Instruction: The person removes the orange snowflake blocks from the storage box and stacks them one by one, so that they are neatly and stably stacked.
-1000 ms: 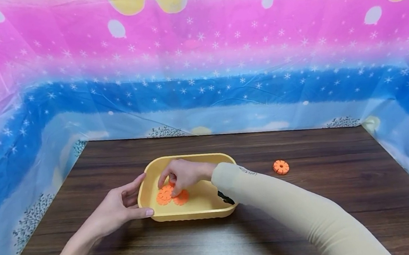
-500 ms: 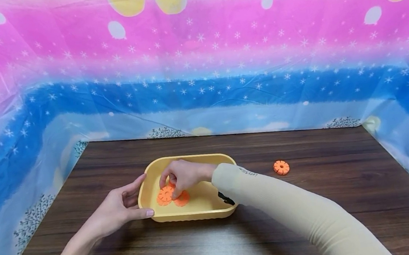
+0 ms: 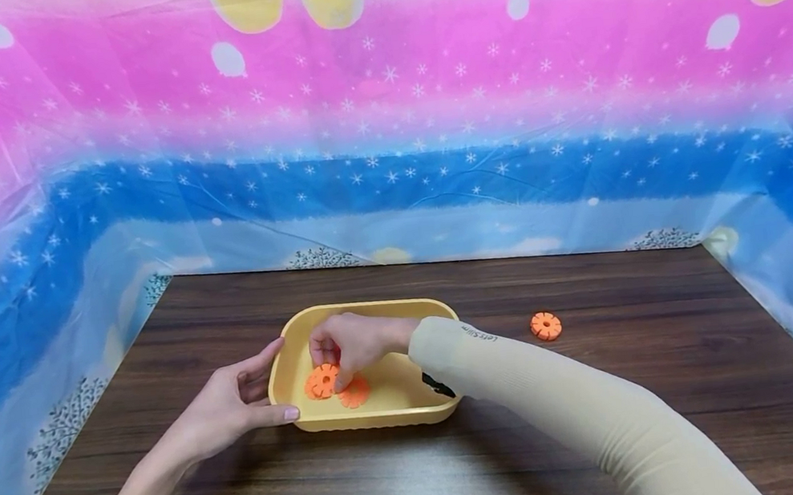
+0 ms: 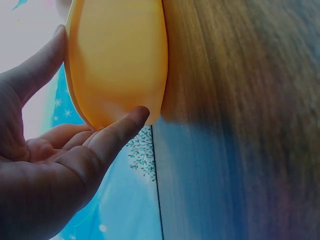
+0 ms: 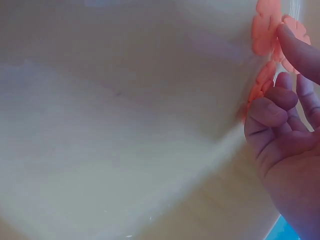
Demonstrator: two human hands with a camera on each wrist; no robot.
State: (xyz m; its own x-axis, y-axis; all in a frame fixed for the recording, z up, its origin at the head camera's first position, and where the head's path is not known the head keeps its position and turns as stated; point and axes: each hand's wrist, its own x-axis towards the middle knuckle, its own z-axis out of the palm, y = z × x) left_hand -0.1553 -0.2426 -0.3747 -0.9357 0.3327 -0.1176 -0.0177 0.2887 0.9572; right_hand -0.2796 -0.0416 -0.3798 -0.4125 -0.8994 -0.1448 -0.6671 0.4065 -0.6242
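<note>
A yellow plastic tub (image 3: 410, 375) stands on the wooden table. My left hand (image 3: 217, 407) grips its left end, thumb over the front corner and fingers against the outside; the left wrist view shows the same hold at the tub's end wall (image 4: 120, 60). Inside the tub, my right hand (image 3: 359, 344) pinches the edge of an orange notched snowflake building disc (image 3: 325, 379) between thumb and fingers. This disc overlaps another one, and a further disc (image 3: 357, 394) lies just right of it. Seen from the right wrist, several orange discs (image 5: 266, 27) cluster around my curled fingers.
One more orange disc (image 3: 546, 326) lies on the table (image 3: 505, 454) to the right of the tub, beyond my right forearm. A printed pink and blue cloth (image 3: 431, 163) hangs behind the table and along both sides.
The disc at my right fingertips has turned and shifted slightly, its centre hole now showing. My right fingers have moved a little. The left hand and tub stay in place.
</note>
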